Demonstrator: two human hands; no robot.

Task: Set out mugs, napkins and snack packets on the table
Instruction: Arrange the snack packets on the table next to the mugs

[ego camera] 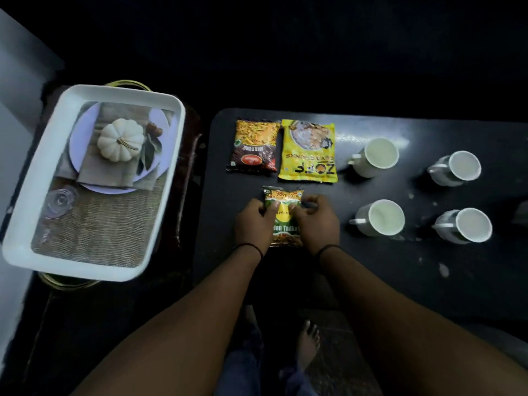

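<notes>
A green and yellow snack packet lies flat on the black table near its front left. My left hand grips its left side and my right hand grips its right side, fingers curled over the upper edge. Behind it lie a dark red mixture packet and a yellow packet, side by side. Several white mugs stand to the right: back left mug, back right mug, front left mug, front right mug. No napkins are visible.
A white tray with a printed pumpkin picture on its bottom sits left of the table on a dark stand. A pale wall runs along the far left. My bare foot shows below the table's front edge.
</notes>
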